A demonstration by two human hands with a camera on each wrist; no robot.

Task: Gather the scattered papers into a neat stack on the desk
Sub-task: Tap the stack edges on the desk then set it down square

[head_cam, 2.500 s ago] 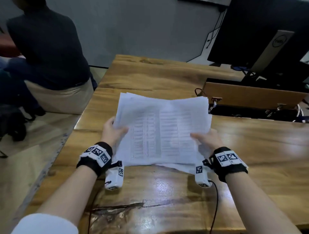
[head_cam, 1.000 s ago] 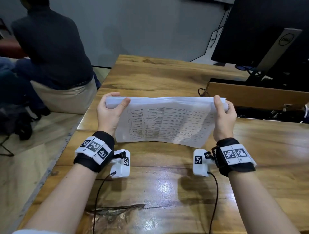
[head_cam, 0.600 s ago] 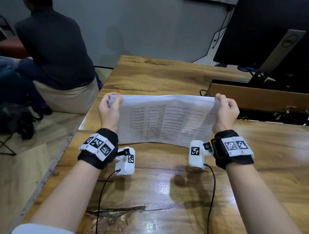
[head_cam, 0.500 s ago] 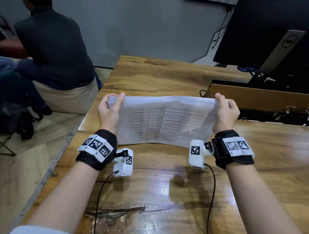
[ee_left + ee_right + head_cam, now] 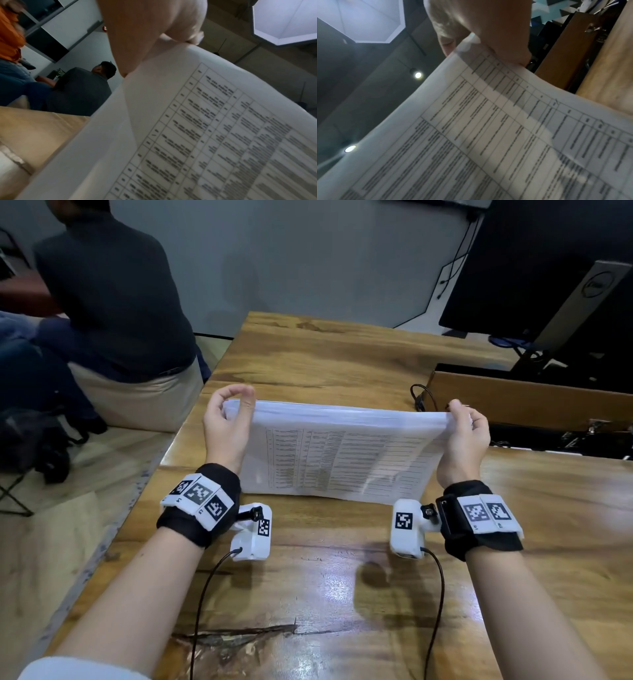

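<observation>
**Papers held on edge over the desk**

The left hand (image 5: 227, 426) and right hand (image 5: 463, 440) each pinch an upper corner of the stack of papers (image 5: 339, 455), fingers curled over its top edge. The stack stands upright, bottom edge on the wooden desk (image 5: 342, 583), near its left side.

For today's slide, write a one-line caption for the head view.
Both hands, left hand and right hand, hold a paper stack upright on its long edge on the wooden desk.
</observation>
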